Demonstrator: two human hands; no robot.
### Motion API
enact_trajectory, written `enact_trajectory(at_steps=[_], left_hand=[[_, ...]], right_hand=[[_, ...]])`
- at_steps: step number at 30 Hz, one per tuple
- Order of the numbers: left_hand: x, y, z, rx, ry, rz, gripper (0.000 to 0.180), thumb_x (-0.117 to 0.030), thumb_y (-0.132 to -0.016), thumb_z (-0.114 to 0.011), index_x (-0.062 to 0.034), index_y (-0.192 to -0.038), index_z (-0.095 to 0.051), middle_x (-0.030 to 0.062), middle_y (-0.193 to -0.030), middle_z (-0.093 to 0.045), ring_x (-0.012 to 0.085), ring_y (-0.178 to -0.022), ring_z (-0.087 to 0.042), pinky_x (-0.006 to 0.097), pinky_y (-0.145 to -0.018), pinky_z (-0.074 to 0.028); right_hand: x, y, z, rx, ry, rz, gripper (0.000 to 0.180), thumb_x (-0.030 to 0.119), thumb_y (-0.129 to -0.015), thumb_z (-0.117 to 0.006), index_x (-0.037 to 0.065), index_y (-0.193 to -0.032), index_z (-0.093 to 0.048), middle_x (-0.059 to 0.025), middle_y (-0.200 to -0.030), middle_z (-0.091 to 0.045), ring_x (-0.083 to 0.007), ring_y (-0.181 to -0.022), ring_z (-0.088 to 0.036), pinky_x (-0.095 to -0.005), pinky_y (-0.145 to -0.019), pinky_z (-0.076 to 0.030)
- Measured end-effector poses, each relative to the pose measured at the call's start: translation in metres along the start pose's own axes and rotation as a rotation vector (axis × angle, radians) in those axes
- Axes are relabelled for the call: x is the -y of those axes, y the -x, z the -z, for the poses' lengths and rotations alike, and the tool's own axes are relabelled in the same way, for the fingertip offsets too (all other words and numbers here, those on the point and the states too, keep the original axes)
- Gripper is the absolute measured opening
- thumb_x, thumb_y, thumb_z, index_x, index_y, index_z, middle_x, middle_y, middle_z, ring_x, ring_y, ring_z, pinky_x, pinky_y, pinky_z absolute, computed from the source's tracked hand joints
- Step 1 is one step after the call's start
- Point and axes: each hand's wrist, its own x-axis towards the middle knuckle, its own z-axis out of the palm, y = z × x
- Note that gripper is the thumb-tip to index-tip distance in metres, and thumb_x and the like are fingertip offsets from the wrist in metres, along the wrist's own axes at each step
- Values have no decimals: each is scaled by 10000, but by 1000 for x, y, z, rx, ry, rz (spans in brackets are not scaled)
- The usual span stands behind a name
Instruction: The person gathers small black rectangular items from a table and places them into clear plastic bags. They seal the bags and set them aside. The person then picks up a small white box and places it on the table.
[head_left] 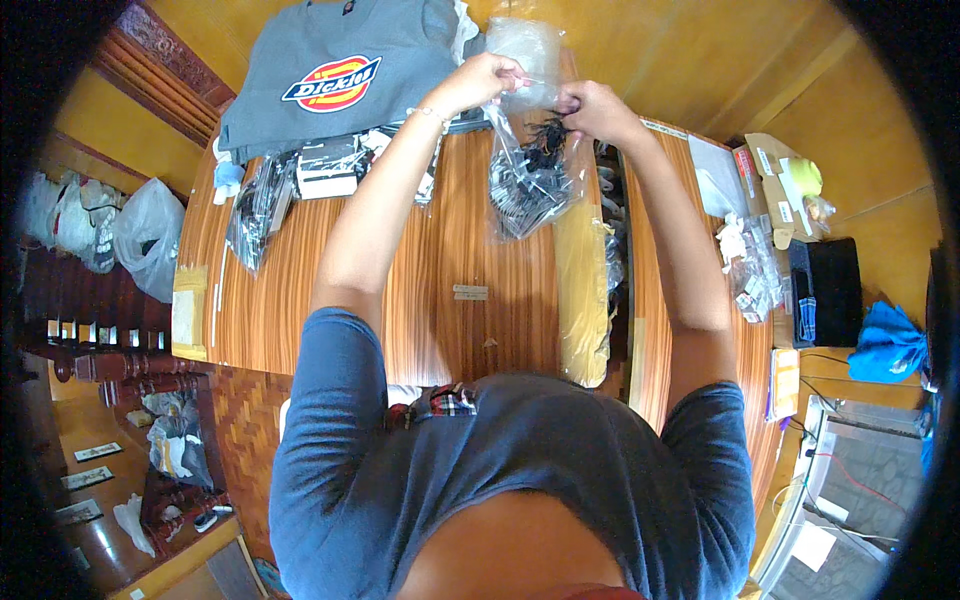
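A clear plastic bag (533,190) hangs upright between my hands near the far side of the wood-grain table. Inside it are black strings (547,137) bunched at the top and many small dark and pale pieces below, too small to name. My left hand (485,82) pinches the bag's top on its left side. Closed on the upper right of the bag is my right hand (600,112), beside the black strings. A roll of clear plastic wrap (524,58) stands just behind both hands. Beyond my left forearm lies a grey garment (290,60) with a round red and yellow print.
Another clear bag of dark items (262,215) and a black-and-white pack (330,168) lie left on the table (480,330). A tape-covered strip (582,300) edges a gap on the right. Past it are an open cardboard box (765,170) and a black box (830,290).
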Motion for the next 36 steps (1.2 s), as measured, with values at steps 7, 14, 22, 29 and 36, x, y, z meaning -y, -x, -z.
enact_trajectory(at_steps=[7, 14, 22, 29, 36], left_hand=[[6, 1, 0, -52, -28, 36, 148, -132, -834, -545, -91, -945, -633, -21, -699, -579, 40, -495, -457, 186, -427, -372], [8, -9, -7, -43, -4, 3, 150, -110, -844, -522, -73, -933, -637, -5, -736, -592, 47, -573, -490, 199, -497, -414], [16, 0, -2, -71, -11, -61, 146, -118, -849, -525, -71, -929, -638, -25, -788, -605, 44, -645, -504, 196, -510, -407], [21, 5, -1, -73, 23, -29, 149, -136, -845, -541, -66, -937, -634, -32, -751, -589, 44, -594, -488, 184, -496, -391], [24, 3, -5, -87, 47, -81, 146, -125, -841, -544, -63, -937, -634, -29, -728, -589, 42, -584, -483, 194, -504, -409]], right_hand=[[41, 16, -15, -333, 347, 95, 108, 62, -753, -550, 55, -856, -583, -125, -828, -626, -243, -755, -620, -351, -663, -488], [-12, -8, -70, -112, 150, 97, 95, 100, -753, -567, 23, -708, -535, -160, -684, -574, -277, -686, -580, -368, -649, -461], [-7, -2, -63, 308, 666, -89, 198, 216, -750, -569, 62, -851, -643, -160, -842, -630, -316, -821, -606, -419, -695, -466], [40, 8, -53, 285, 1014, -60, 177, 108, -750, -524, 68, -869, -648, -113, -915, -636, -256, -882, -606, -442, -709, -460], [24, 7, -48, 288, 615, -8, 215, 131, -709, -547, 44, -895, -610, -145, -934, -600, -280, -946, -564, -400, -780, -439]])
